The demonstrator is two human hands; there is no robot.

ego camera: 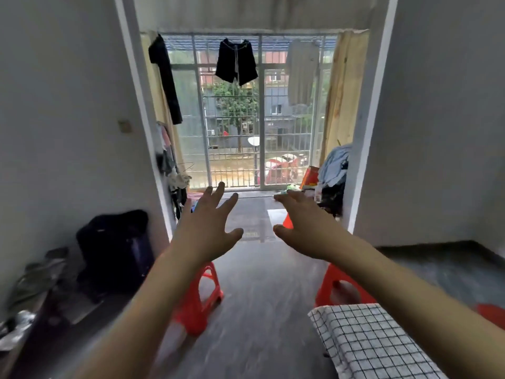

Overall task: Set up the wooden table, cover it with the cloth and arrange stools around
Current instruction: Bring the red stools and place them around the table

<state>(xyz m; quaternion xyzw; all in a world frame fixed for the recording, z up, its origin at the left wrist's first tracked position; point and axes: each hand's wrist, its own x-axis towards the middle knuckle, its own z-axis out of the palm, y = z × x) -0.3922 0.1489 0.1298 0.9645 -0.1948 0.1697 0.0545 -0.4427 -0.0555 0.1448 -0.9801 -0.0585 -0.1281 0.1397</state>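
Note:
A white cloth with a black grid [366, 343] covers a table at the lower right; the table itself is hidden under it. One red plastic stool [199, 299] stands on the floor below my left forearm. A second red stool [338, 285] stands just beyond the cloth's far edge, partly behind my right arm. A red edge [492, 315] shows at the far right. My left hand [210, 228] and my right hand [303, 228] are stretched forward in the air, fingers spread, holding nothing.
A dark suitcase [114, 250] and shoes [35, 277] lie along the left wall. Ahead, a doorway opens onto a balcony with barred windows [257, 119], hanging clothes [236, 64], a pile of laundry [333, 165] and a small red object [287, 221] on the floor.

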